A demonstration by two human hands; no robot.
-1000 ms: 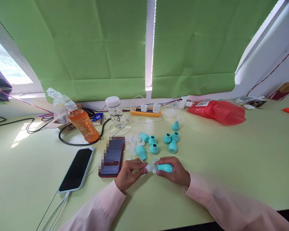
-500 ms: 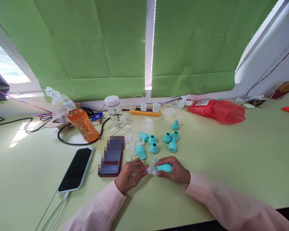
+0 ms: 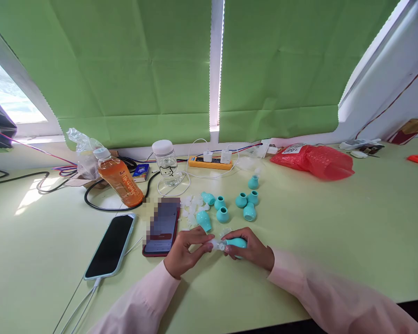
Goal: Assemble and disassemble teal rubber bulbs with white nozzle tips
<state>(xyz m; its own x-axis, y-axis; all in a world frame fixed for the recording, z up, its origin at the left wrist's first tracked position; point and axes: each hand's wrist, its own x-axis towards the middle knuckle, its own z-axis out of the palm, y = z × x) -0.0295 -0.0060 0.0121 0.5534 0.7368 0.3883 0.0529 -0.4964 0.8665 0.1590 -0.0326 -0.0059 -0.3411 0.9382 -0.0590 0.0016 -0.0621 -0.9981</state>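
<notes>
My right hand [image 3: 251, 250] grips a teal rubber bulb [image 3: 236, 242] lying sideways just above the table. My left hand [image 3: 186, 253] pinches a small clear white plastic tip [image 3: 216, 244] held against the bulb's open end. Both hands are closed and meet in front of me near the table's front edge. Several more teal bulbs [image 3: 244, 202] stand or lie on the table just beyond the hands. A scatter of small white tips [image 3: 192, 206] lies to their left.
A red-cased phone [image 3: 162, 227] and a dark phone on a cable [image 3: 110, 246] lie left of my hands. Behind stand an orange drink bottle [image 3: 119, 178], a clear jar [image 3: 166, 162], a yellow power strip [image 3: 211, 162] and a red plastic bag [image 3: 315, 160]. Green blinds cover the window.
My hands have stayed together, shifting slightly. The right hand has turned the bulb a little and now covers more of it.
</notes>
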